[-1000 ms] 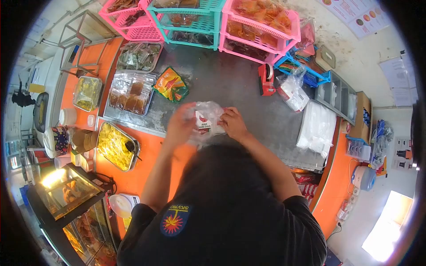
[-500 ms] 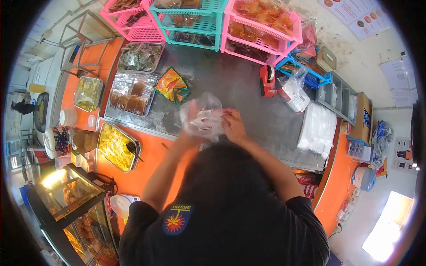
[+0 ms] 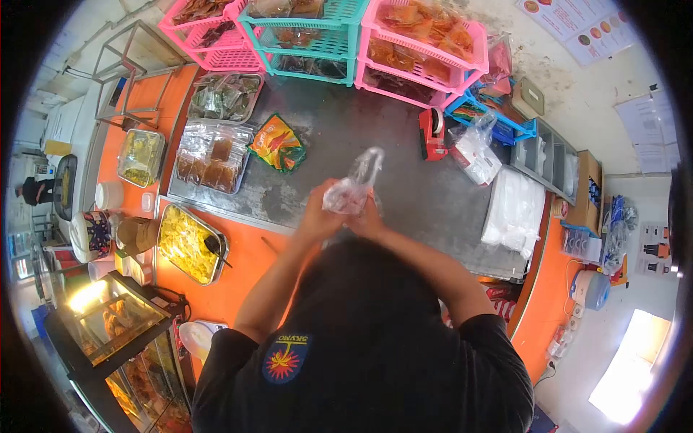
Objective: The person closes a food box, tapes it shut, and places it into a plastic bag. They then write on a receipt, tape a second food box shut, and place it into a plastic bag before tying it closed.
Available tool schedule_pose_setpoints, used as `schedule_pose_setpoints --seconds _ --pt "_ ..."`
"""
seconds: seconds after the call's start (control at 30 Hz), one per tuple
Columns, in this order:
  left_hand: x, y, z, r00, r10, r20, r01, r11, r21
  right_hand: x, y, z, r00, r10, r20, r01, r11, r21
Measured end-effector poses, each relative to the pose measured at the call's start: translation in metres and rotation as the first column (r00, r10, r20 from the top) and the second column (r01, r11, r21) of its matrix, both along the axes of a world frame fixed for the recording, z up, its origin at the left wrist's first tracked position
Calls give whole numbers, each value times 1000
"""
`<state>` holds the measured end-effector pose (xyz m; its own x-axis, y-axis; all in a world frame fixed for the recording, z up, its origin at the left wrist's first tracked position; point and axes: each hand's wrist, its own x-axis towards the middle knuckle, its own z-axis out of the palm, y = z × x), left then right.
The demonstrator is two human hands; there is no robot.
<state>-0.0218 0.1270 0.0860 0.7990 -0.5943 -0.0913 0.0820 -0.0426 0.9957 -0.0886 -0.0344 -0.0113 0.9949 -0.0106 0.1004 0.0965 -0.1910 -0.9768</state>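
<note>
Between my two hands is a clear plastic bag (image 3: 348, 195), gathered into a narrow twist that points toward the back of the counter. My left hand (image 3: 320, 211) is closed around its left side. Against the right lower side, my right hand (image 3: 369, 219) grips the same plastic, its fingers partly hidden. What the bag contains, if anything, I cannot make out. An orange and green packet (image 3: 279, 143) lies on the metal counter (image 3: 325, 115), ahead and to the left of my hands.
To the left are a tray of sachets with brown contents (image 3: 213, 162) and a tray of yellow food (image 3: 189, 242). Pink baskets (image 3: 426, 61) and a teal rack (image 3: 303, 36) line the back. A red tape dispenser (image 3: 433, 136) and stacked plastic bags (image 3: 514, 209) are right.
The bag has gone from spread out to gathered and twisted. My left hand has risen beside it, and my right hand has moved slightly down and closer to the left.
</note>
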Motion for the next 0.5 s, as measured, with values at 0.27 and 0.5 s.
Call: schedule_pose_setpoints --seconds 0.27,0.5 --pt "-7 37 -29 853 -264 450 -125 733 668 15 2 26 999 43 7 -42 998 -38" --pt "-19 17 -154 399 -514 760 -578 502 643 23 6 62 996 -13 -92 4 995 -98"
